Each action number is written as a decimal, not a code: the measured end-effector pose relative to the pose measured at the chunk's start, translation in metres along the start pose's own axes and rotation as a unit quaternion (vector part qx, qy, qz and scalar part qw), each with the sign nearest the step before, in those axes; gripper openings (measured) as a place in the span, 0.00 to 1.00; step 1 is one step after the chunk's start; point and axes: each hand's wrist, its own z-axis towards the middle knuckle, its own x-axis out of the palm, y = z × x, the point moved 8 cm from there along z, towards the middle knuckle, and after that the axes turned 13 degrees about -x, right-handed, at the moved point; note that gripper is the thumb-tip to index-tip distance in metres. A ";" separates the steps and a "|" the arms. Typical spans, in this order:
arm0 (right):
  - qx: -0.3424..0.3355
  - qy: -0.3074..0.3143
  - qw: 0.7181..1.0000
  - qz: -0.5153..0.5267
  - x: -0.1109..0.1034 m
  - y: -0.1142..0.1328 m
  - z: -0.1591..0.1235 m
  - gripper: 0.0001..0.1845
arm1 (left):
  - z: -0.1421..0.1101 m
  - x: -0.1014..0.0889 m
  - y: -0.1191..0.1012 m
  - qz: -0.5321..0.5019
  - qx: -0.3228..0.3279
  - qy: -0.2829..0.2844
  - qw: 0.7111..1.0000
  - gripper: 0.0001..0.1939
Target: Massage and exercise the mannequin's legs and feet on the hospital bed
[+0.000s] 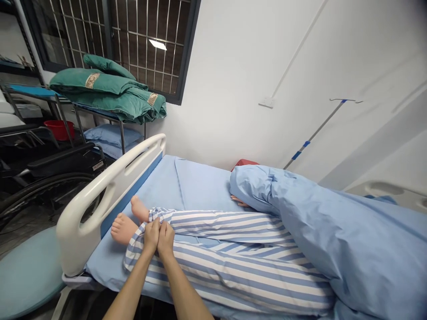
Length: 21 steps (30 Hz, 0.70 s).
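Blue-and-white striped pyjama trousers (233, 266) cover the legs of a figure on the bed; I cannot tell if it is a person or a manikin. Its bare feet (124, 229) point to the footboard. At the far leg's cuff, my left hand (151, 234) is closed on the trouser cloth. My right hand (166, 239) sits right beside it, also closed on that cloth, with the fingertips partly hidden. A light blue quilt (333, 240) lies folded back over the upper body. From under its edge shows part of the figure's hand (239, 201).
The bed's cream footboard (80, 213) rises at the left, with a wheelchair (50, 178) beyond it. A pale green round stool or table top (30, 271) is near the bed corner. Green folded bedding (110, 91) rests on a rack. An IV pole (313, 135) stands by the wall.
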 end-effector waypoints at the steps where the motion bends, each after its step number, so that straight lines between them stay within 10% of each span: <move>1: 0.004 -0.001 1.000 0.001 0.000 -0.001 0.001 0.25 | 0.002 0.001 0.002 0.026 0.013 -0.005 1.000 0.20; 12: -0.085 0.059 0.990 -0.091 -0.034 0.037 0.016 0.24 | -0.007 0.016 0.002 0.183 0.137 0.018 0.973 0.20; 21: -0.055 0.026 0.993 -0.104 -0.032 0.009 -0.003 0.23 | -0.008 0.018 0.002 0.237 0.152 0.036 0.959 0.20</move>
